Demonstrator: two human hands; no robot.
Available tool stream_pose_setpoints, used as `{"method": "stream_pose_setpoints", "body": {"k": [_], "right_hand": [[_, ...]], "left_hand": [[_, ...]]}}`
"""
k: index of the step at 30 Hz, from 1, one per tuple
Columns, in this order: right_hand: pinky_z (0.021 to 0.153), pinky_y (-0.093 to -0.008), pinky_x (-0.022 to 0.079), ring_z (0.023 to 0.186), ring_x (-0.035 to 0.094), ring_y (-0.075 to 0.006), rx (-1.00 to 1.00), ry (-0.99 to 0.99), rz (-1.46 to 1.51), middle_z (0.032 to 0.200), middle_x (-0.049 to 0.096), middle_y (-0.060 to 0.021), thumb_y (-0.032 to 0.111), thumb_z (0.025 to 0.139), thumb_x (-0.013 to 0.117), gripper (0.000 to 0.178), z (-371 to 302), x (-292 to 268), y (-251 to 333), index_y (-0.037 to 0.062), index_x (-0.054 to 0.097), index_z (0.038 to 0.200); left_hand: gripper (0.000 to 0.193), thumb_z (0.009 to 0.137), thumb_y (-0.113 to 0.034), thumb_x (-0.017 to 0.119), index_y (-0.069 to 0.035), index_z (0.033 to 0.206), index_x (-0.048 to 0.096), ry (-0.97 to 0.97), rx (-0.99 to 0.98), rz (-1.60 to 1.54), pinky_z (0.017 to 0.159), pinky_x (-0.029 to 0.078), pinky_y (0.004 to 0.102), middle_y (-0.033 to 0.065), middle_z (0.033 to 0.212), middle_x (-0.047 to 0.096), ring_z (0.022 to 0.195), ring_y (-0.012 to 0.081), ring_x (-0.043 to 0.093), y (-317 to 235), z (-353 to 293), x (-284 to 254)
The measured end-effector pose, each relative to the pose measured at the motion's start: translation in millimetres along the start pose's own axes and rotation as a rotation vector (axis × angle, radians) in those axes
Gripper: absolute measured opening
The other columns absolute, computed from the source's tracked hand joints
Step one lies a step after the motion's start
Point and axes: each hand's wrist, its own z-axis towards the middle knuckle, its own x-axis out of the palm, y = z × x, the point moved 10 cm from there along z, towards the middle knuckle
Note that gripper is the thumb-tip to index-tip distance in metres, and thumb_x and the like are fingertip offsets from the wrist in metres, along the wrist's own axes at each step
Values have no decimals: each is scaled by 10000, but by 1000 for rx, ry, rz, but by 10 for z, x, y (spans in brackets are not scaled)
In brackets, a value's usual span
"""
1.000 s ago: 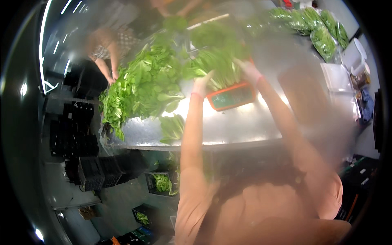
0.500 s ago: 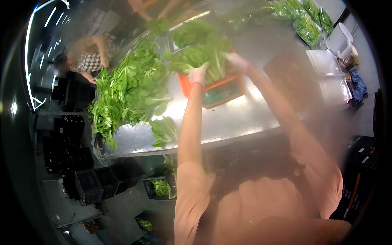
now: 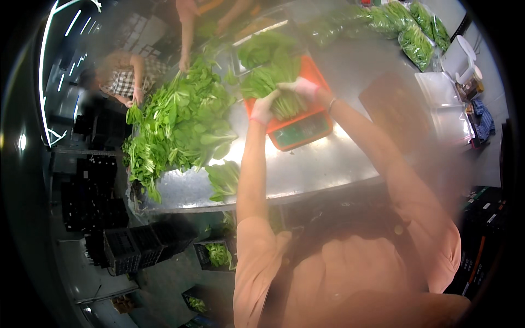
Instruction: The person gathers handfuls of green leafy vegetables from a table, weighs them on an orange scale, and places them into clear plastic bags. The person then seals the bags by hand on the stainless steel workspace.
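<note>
A bunch of leafy greens (image 3: 276, 85) rests over an orange plastic tray (image 3: 317, 76), its pale stems toward me. My left hand (image 3: 263, 107), in a thin whitish glove, closes on the near left side of the bunch. From the right, my similarly gloved right hand (image 3: 302, 87) grips the bunch across its stems. Leaves hide some fingertips. At the tray's near side a dark green panel (image 3: 298, 131) shows inside the orange rim. To the left, a large heap of loose leafy greens (image 3: 180, 117) covers the metal table (image 3: 295, 172).
A few loose leaves (image 3: 223, 179) lie near the front edge. Bagged greens (image 3: 415, 46) and white containers (image 3: 437, 101) stand at the right. A co-worker's arm (image 3: 186, 44) reaches the heap; another person in checks (image 3: 128, 82) works at left. Black crates (image 3: 136, 246) stand below.
My right hand has come left onto the bunch, and the greens are gathered more tightly, uncovering the tray's right side. The far co-worker's arm now reaches to the heap.
</note>
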Motion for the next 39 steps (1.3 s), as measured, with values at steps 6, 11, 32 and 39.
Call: {"method": "stream_pose_setpoints", "body": {"k": [6,11,32,39], "right_hand": [[824,-291,450,929,561,-152,-109,124,156,1029,604,-63,304,771,700,475,140,109,-16,33,539,1127],[678,-271,484,740,600,-148,-434,-83,21,850,633,-68,231,774,676,355,64,-160,116,30,546,1036],[951,-324,407,1083,532,-220,-617,-156,-133,1179,563,-109,225,652,775,616,-507,-135,299,34,506,1172],[911,-319,432,1049,553,-233,-713,-413,-741,1171,563,-138,265,646,762,638,-1184,-1631,40,32,498,1179]], "left_hand": [[344,816,-25,614,-30,1146,514,184,76,-18,839,499,374,81,1097,581,965,240,581,-125,9,121],[288,769,-30,660,-10,1040,562,166,491,286,691,520,303,68,895,634,767,186,618,-517,-232,337],[475,718,-91,745,-23,1136,531,134,928,794,835,461,322,87,1091,597,967,196,569,-313,-560,815],[332,773,-89,676,-16,1078,567,212,1245,1588,801,466,317,73,1034,621,923,161,580,552,-819,2485]]}}
